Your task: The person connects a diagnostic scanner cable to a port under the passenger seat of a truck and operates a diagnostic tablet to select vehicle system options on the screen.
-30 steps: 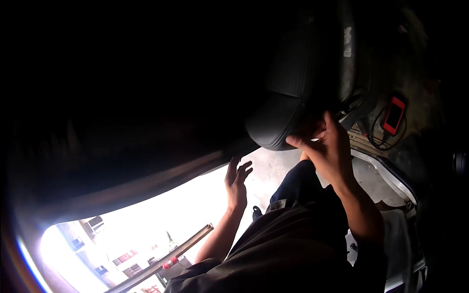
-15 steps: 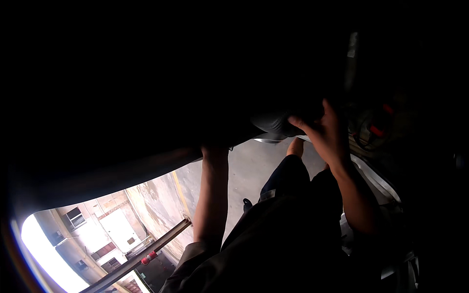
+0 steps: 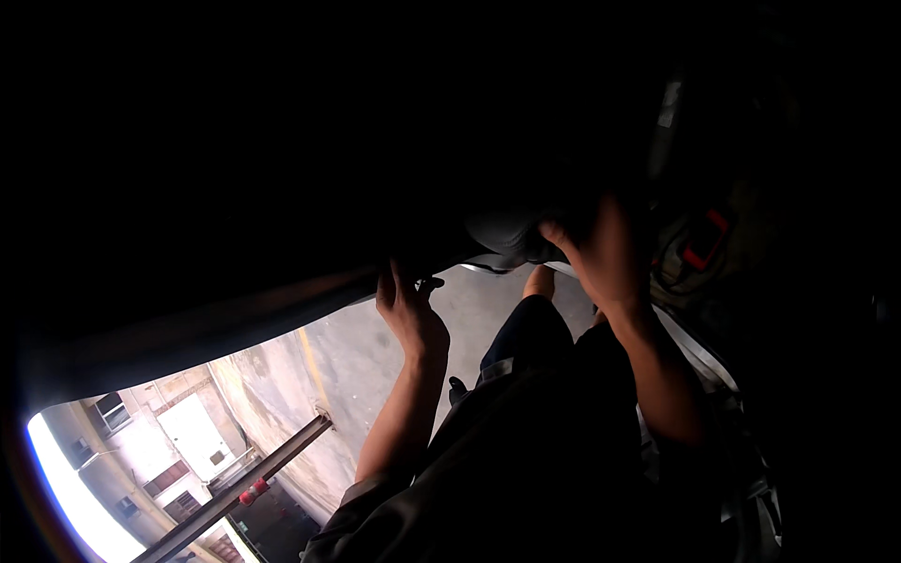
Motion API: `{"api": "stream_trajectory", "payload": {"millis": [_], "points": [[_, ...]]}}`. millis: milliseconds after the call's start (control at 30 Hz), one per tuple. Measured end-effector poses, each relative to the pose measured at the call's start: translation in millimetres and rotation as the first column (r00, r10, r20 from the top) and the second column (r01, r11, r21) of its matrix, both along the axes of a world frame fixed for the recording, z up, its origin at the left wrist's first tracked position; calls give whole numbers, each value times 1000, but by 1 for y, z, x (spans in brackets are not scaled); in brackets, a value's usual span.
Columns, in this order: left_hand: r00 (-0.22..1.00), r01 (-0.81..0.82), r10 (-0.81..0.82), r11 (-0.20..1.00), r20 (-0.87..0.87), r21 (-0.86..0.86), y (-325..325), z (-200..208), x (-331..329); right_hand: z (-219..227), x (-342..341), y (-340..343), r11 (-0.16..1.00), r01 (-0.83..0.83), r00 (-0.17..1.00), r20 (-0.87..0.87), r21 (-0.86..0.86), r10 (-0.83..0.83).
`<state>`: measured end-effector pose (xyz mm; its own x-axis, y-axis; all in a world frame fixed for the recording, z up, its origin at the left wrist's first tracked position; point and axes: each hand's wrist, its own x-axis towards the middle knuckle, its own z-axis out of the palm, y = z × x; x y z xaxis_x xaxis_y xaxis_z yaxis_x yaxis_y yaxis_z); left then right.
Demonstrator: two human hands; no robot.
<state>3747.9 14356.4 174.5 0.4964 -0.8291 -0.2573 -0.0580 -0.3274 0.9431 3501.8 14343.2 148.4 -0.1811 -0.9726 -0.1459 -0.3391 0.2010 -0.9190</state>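
Note:
My left hand point(image 3: 410, 310) is raised to the lower edge of a long dark panel point(image 3: 310, 302), its fingers apart and touching that edge. Beside them a small dark hooked piece point(image 3: 432, 283) sticks out; its kind does not show clearly. My right hand point(image 3: 608, 253) is at a dark, rounded, ribbed thing point(image 3: 502, 233), with the thumb stretched toward it and away from the palm. The other fingers of that hand are blurred and fade into shadow. Most of the panel and whatever lies above it is lost in darkness.
Below the panel lies a grey floor point(image 3: 366, 366). A metal beam point(image 3: 253, 469) with a red fitting point(image 3: 253, 492) crosses the lower left, before a bright building. At the right, a red-edged device point(image 3: 706, 241) with a dark cable is near a pale curved frame point(image 3: 699, 352).
My left hand has come down out of the dark to the panel edge, so its fingers now show. My right hand stays by the rounded thing, more blurred. The view has shifted slightly.

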Motion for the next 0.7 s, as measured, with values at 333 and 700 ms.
{"api": "stream_trajectory", "payload": {"millis": [333,700], "points": [[904,355,-248,889,-347,289,47,18,-59,-9,2,1,999,41,999,-31,-18,-41],[803,584,-578,716,-143,383,55,19,-76,-19,10,5,984,124,983,-117,-126,-139]]}}
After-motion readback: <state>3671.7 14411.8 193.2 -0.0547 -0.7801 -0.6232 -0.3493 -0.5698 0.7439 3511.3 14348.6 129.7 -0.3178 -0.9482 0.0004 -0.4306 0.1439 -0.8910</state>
